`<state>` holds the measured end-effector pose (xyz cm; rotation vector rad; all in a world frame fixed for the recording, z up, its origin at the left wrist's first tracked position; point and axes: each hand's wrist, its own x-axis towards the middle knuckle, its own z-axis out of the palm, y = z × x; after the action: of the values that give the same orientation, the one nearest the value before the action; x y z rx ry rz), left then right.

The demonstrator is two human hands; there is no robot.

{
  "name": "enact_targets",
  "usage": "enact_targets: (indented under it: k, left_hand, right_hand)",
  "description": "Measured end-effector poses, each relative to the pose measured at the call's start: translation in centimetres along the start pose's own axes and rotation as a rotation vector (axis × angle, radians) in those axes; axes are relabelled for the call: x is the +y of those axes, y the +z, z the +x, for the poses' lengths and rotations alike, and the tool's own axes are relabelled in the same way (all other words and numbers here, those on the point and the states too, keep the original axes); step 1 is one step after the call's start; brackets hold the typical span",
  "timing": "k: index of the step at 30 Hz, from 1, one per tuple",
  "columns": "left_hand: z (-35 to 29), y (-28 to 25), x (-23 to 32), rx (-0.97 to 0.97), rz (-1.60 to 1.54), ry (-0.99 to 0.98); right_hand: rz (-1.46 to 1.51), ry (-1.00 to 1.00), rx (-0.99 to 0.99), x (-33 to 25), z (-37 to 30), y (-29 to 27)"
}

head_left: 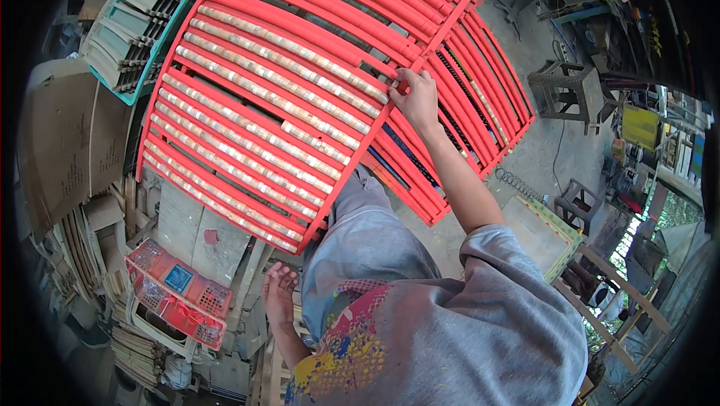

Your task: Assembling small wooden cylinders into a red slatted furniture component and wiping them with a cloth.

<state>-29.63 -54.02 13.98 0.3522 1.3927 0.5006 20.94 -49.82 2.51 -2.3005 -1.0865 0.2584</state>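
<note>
A large red slatted rack (159, 152) spans the upper middle. Several of its rows carry small pale cylindrical pieces (255, 88) set end to end, while other rows are all red. At the rack's right side rail, by the end of an upper pale row, my right hand (417, 97) pinches with thumb and index finger. What lies between those fingertips is too small to make out. Below the rack's near edge, my left hand (280, 291) hangs palm up, its fingers loosely curled and apart, holding nothing.
More red slatted racks (491, 98) adjoin on the right. A red plastic basket (217, 323) stands at lower left, near stacked wood strips and a cardboard sheet (67, 151). A teal rack (124, 94) stands at upper left. Stools (574, 91) and a green-edged board (536, 237) are at right.
</note>
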Motion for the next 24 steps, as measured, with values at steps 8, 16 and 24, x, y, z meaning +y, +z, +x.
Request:
enact_targets:
  k: [8, 16, 24]
  left_hand:
    - [0.0, 0.2, -0.4, -0.019, 0.075, -0.012]
    - [-0.2, 0.5, -0.4, 0.000, 0.098, -0.015]
    - [0.1, 1.1, -0.5, -0.004, 0.098, -0.025]
  right_hand:
    - [-0.059, 0.039, 0.034, -0.9, 0.1, 0.3]
    - [-0.083, 0.114, -0.033, -1.1, 0.5, -0.7]
    - [-0.167, 0.048, -0.055, -0.1, 0.6, -0.5]
